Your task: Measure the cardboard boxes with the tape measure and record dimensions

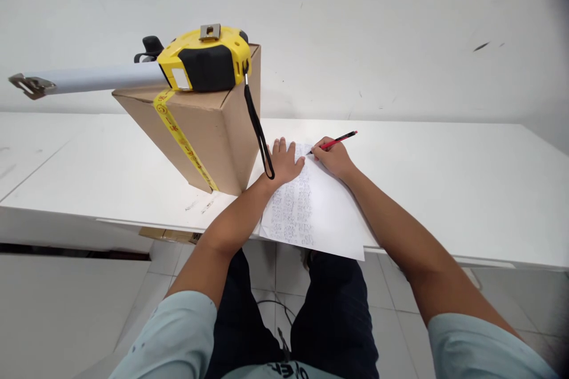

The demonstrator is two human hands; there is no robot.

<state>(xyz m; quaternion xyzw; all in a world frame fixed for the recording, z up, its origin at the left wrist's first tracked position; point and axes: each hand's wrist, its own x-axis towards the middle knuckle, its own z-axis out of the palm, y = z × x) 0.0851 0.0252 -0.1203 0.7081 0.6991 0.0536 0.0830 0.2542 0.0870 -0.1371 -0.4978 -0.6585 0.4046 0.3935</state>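
Note:
A white sheet of paper covered with handwritten rows lies on the white table and hangs over its near edge. My left hand lies flat on the sheet's top left, fingers spread. My right hand grips a red and black pencil with its tip on the sheet's top edge. Just left of my left hand stands a cardboard box with a strip of yellow tape. A yellow and black tape measure rests on the box, its blade extended to the left and its black strap hanging down.
A plain white wall rises behind the table. A second white surface adjoins on the left. Below the table edge are a tiled floor, a cable, a strip of cardboard and my dark trousers.

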